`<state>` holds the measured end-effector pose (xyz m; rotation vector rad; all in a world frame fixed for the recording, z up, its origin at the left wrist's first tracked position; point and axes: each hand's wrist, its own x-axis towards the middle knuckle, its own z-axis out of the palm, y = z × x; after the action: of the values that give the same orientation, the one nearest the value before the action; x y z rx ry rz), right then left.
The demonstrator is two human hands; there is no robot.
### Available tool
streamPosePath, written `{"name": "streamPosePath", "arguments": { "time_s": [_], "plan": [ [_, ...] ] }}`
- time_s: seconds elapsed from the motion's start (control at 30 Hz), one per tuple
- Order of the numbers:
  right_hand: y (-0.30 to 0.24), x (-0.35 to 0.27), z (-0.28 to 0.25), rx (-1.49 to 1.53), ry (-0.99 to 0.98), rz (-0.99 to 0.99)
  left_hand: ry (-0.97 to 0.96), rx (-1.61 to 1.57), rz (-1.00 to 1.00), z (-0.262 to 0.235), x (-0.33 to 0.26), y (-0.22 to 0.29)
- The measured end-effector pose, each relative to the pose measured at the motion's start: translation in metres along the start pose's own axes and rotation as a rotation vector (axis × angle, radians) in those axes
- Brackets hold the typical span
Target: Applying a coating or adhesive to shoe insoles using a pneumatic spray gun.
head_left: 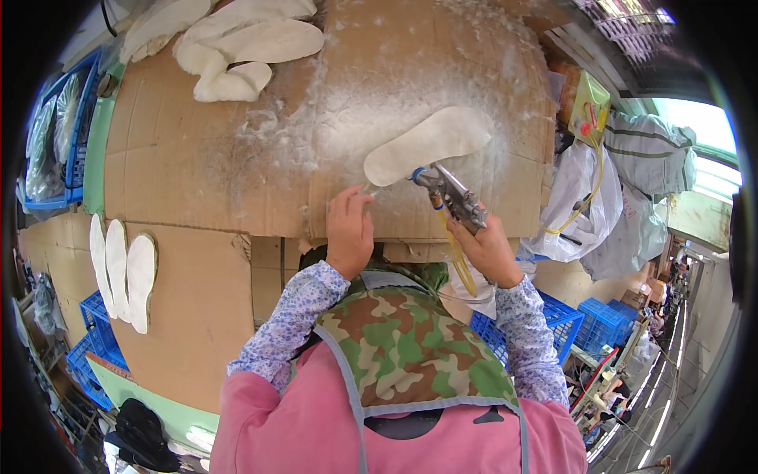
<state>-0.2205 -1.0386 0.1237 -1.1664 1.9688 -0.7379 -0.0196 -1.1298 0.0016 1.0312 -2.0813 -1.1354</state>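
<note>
A single cream insole (430, 145) lies flat and slanted on the cardboard sheet (213, 174) in front of me. My right hand (491, 251) is wrapped round a metal spray gun (454, 193) with a blue-ringed nozzle and a yellow hose. The gun's nozzle is just by the insole's near edge. My left hand (350, 229) rests at the cardboard's front edge, fingers stretched toward the insole's left end and apart from it, with nothing held.
Fleecy insoles (253, 43) are heaped at the far left. Several more insoles (140, 280) lie on a lower cardboard at left. A blue crate (79, 150) with plastic bags stands beyond. White sacks (580, 205) and the yellow hose (594, 178) are at right. White fluff dusts the cardboard.
</note>
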Motion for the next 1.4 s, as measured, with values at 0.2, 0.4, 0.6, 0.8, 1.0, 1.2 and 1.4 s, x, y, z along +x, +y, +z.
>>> {"name": "streamPosePath", "arguments": {
  "time_s": [0.2, 0.4, 0.6, 0.8, 1.0, 1.2, 1.4],
  "plan": [
    [0.021, 0.001, -0.020, 0.017, 0.068, -0.008, 0.122, -0.658, -0.440, 0.017, 0.021, -0.008],
    [0.049, 0.001, -0.043, 0.070, 0.175, 0.029, 0.072, -0.658, -0.511, 0.025, 0.039, -0.002],
    [0.078, 0.008, -0.068, 0.031, 0.282, 0.124, 0.060, -0.640, -0.595, 0.029, 0.057, 0.001],
    [0.098, -0.003, -0.099, 0.498, 0.359, 0.216, 0.055, -0.124, -0.328, 0.036, 0.071, -0.012],
    [0.148, -0.020, -0.118, 1.046, 0.430, 0.233, 0.117, -0.006, -0.251, 0.038, 0.081, 0.008],
    [0.214, -0.037, -0.115, 1.269, 0.426, 0.214, 0.074, -0.959, -0.414, 0.019, 0.126, 0.082],
    [0.244, -0.039, -0.110, 1.295, 0.390, 0.296, 0.126, -0.769, -0.192, -0.057, 0.136, 0.139]
  ]
}}
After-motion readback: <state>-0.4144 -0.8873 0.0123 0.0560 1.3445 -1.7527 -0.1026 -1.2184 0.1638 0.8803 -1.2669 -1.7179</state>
